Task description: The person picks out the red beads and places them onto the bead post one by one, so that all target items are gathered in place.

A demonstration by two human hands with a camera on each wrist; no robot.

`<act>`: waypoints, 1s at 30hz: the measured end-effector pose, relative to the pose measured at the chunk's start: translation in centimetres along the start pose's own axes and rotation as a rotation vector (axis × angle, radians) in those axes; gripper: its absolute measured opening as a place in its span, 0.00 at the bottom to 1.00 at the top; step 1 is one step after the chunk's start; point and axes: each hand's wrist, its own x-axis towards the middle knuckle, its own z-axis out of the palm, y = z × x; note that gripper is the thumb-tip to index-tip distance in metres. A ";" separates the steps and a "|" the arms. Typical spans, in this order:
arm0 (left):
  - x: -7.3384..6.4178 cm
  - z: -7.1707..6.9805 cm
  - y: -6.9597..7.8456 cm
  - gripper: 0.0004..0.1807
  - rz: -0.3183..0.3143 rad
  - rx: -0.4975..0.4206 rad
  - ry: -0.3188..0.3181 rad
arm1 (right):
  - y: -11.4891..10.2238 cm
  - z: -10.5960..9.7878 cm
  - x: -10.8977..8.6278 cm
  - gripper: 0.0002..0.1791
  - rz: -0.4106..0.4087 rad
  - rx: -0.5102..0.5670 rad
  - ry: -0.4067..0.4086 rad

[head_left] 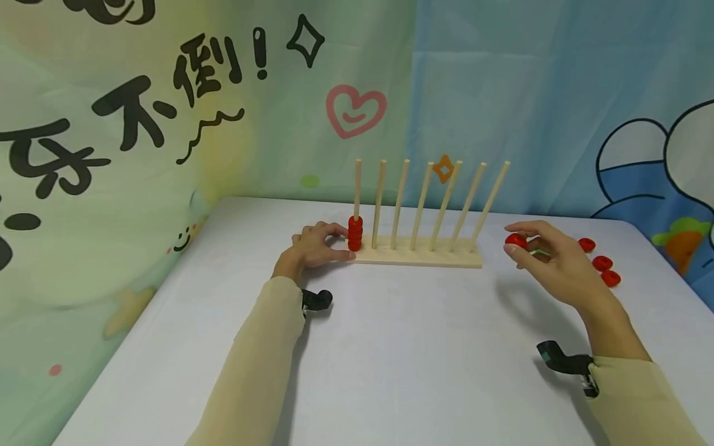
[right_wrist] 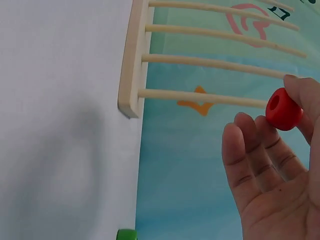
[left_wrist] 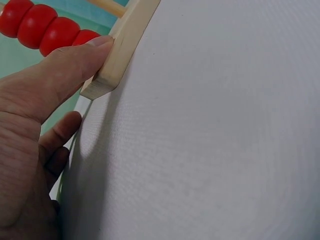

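Note:
A wooden peg rack (head_left: 418, 257) with several upright pegs stands on the table. Red beads (head_left: 355, 233) are stacked on its leftmost peg. My left hand (head_left: 317, 244) holds the rack's left end; its thumb (left_wrist: 85, 57) presses on the base beside the stack, and its index finger passes partly behind the beads. Right of the rack, my right hand (head_left: 558, 263) is raised and pinches one red bead (right_wrist: 283, 110) between thumb and index finger. The bead's hole shows in the right wrist view, and the other fingers are spread loosely.
Three red beads (head_left: 602, 263) lie on the table beyond my right hand. A green piece (right_wrist: 127, 234) shows at the bottom of the right wrist view. Behind the white table (head_left: 390, 359) hangs a printed cloth (head_left: 474, 80).

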 end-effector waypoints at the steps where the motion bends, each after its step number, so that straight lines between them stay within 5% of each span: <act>1: 0.0 0.0 0.0 0.30 0.000 0.002 0.001 | -0.1 0.1 0.1 0.22 -0.006 0.004 0.001; 30: 0.0 0.0 0.0 0.31 -0.004 0.024 0.000 | -2.7 2.3 3.0 0.18 -0.230 0.153 0.010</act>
